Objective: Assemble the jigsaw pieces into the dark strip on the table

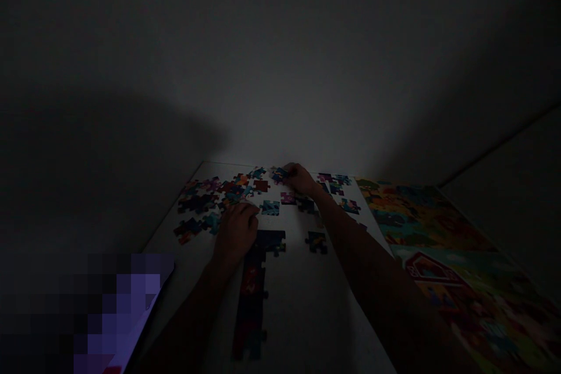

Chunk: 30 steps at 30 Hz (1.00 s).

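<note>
The right hand (298, 179) reaches to the far end of a flat white tabletop (307, 327), its fingers stretched forward over a small dark blue cardboard jigsaw piece (279, 175); in this dim light I cannot tell whether they grip it or only touch it. The left hand (236, 232) sits nearer, its fingers curled loosely down at the edge of a scattered cluster of multicoloured cardboard jigsaw pieces (210, 196), and no grip can be made out. Just beside it lies a loose teal jigsaw piece (270, 207), and a magenta jigsaw piece (288, 198) lies between the hands. A long dark strip of joined jigsaw pieces (250, 298) runs toward the person from the middle of the tabletop, with a separate dark jigsaw piece (316, 242) to its right. Past the tabletop's right edge lies a colourful printed picture of a red barn (438, 269), and a blurred purple shape (127, 310) fills the lower left corner
</note>
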### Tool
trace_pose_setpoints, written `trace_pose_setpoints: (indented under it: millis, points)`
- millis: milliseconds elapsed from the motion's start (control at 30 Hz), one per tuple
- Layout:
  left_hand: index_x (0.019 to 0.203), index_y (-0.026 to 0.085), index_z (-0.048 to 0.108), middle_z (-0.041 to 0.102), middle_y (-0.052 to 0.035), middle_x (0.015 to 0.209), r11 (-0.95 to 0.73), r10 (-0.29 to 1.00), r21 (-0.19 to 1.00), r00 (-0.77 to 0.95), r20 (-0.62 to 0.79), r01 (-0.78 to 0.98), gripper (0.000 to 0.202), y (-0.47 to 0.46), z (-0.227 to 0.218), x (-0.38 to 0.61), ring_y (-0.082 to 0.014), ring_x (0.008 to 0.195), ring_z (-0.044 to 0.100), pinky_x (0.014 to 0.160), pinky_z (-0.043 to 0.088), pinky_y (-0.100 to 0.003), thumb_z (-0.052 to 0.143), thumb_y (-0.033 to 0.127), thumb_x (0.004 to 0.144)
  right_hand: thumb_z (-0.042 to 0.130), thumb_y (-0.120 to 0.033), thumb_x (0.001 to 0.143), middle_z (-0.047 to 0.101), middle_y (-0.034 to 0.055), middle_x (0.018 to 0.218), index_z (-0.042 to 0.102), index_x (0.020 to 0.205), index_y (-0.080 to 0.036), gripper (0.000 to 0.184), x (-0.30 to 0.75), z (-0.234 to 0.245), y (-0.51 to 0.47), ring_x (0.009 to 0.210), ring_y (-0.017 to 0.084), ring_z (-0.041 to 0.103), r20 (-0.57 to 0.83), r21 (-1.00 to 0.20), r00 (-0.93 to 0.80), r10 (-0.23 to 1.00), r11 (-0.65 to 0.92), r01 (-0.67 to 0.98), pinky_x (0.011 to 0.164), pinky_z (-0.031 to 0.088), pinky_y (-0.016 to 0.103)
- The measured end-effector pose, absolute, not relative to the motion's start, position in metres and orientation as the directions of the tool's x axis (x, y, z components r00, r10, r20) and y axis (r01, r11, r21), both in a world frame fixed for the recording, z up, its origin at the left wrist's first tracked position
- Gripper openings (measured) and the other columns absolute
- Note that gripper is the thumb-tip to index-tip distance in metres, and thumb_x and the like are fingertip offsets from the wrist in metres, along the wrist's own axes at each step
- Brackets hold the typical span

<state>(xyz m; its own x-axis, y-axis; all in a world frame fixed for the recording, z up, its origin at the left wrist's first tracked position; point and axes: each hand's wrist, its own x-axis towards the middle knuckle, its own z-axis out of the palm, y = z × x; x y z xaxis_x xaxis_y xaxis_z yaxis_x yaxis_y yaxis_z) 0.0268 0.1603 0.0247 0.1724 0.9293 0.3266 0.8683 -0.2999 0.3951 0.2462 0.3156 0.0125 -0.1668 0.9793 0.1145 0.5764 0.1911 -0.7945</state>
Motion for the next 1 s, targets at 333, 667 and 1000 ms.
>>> trace_pose_setpoints:
  millis: [333,667,1000]
  points:
    - [0.096,0.020,0.070,0.069,-0.0080,0.104,-0.303,0.913,0.379,0.153,0.378,0.874,0.027,0.163,0.017,0.027,-0.0274,0.103,0.063,0.098,0.047,-0.045,0.047,0.013,0.084,0.076,-0.036,0.057,0.055,-0.0056,0.069,0.049,0.078,-0.022,0.037,0.269,0.024,0.283,0.062,0.012,0.052,0.065,-0.997,-0.084,0.994,0.069,0.045,0.058,0.042,0.026]
    - [0.096,0.021,0.070,0.070,-0.0079,0.104,-0.323,0.912,0.368,0.182,0.368,0.872,0.027,0.163,0.021,0.025,-0.0269,0.102,0.063,0.096,0.048,-0.043,0.046,0.015,0.085,0.076,-0.035,0.059,0.062,-0.0021,0.077,0.054,0.082,-0.021,0.035,0.288,0.050,0.246,0.073,0.015,0.059,0.017,-0.993,-0.132,0.991,0.032,0.111,0.068,0.045,0.029]
    - [0.095,0.020,0.070,0.070,-0.0087,0.103,-0.342,0.899,0.390,0.176,0.402,0.855,0.027,0.164,0.019,0.025,-0.0281,0.103,0.063,0.097,0.047,-0.044,0.046,0.018,0.084,0.075,-0.031,0.067,0.070,0.0026,0.098,0.067,0.106,-0.022,0.041,0.330,0.048,0.188,0.094,0.020,0.064,-0.009,-0.990,-0.169,0.986,0.015,0.143,0.085,0.049,0.035]
